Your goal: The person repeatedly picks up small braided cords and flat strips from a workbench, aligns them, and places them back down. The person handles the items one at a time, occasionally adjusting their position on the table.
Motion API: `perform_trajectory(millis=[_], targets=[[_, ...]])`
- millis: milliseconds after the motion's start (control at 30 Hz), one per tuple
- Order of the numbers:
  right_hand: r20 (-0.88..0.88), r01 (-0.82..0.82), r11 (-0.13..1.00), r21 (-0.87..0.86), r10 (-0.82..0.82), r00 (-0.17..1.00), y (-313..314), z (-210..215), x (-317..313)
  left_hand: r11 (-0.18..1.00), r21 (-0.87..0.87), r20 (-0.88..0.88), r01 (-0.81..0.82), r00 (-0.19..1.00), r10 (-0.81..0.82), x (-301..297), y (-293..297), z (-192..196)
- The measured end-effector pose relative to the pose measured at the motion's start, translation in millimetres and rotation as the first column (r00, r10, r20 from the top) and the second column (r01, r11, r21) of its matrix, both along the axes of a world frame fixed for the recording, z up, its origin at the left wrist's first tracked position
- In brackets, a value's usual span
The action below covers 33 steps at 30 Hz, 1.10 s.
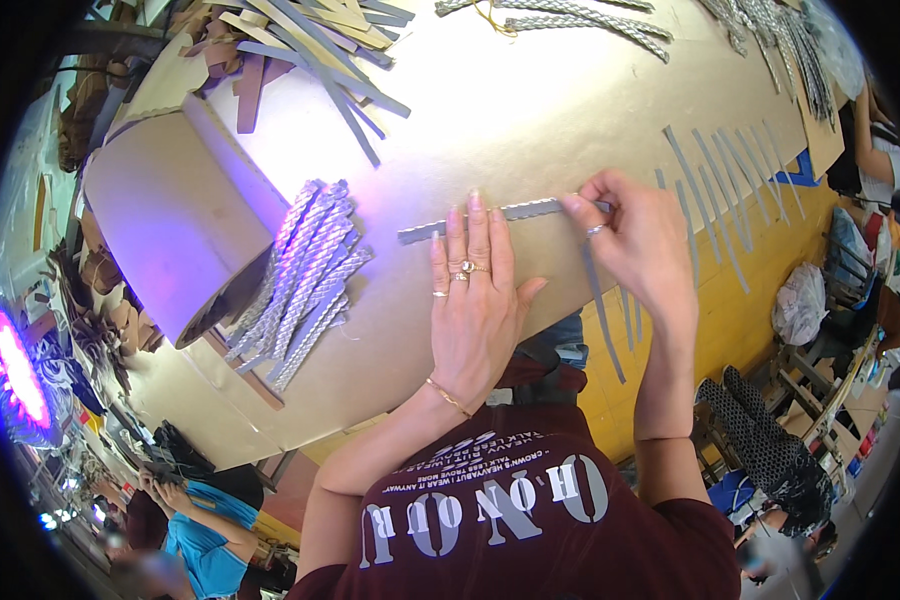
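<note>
A narrow grey strip with a silver braid along it (pixel 530 211) lies across the table in front of me. My left hand (pixel 475 290) rests flat on it, fingers stretched out and slightly apart. At the strip's right end, my right hand (pixel 625 225) pinches it between thumb and index finger. Its exact grip on the braid and the grey band is partly hidden by the fingers. Below that hand, thin grey strips (pixel 604 315) hang over the table's near edge. Left of my left hand is a pile of silver braided straps (pixel 305 270).
A large curved brown roll (pixel 175 225) stands at the left beside a glowing purple lamp (pixel 20 375). Loose grey and tan strips (pixel 320 60) lie at the back. More grey strips (pixel 720 185) are lined along the right edge. Braided straps (pixel 580 25) lie far back. Other people (pixel 210 525) sit nearby.
</note>
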State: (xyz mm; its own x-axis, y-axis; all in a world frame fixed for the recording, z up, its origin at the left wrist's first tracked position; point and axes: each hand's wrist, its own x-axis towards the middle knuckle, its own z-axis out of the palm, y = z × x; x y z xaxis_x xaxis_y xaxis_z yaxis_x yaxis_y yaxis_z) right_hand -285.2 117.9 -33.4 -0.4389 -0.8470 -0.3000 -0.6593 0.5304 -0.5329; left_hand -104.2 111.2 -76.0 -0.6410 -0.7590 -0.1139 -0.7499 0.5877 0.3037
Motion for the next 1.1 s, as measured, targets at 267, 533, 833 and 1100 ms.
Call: perform_trajectory(millis=[267, 533, 833, 1100], targets=[[0.126, -0.019, 0.999, 0.037, 0.014, 0.992, 5, -3, -15, 0.999, -0.033, 0.056, 0.019, 0.998, -0.017, -6, 2, 4], [0.067, -0.04, 0.998, 0.038, 0.037, 0.997, 0, 0, -13, 0.998, -0.058, 0.114, 0.026, 0.993, -0.02, -11, 3, 5], [-0.031, -0.016, 1.0, -0.008, 0.016, 0.999, 3, -5, -6, 0.986, -0.162, 0.189, 0.028, 0.982, 0.003, -25, 5, 8], [0.166, 0.2, 0.98, -0.01, -0.196, 0.966, 15, -2, -12, 0.975, -0.216, 0.229, 0.058, 0.973, -0.007, -26, 5, 7]])
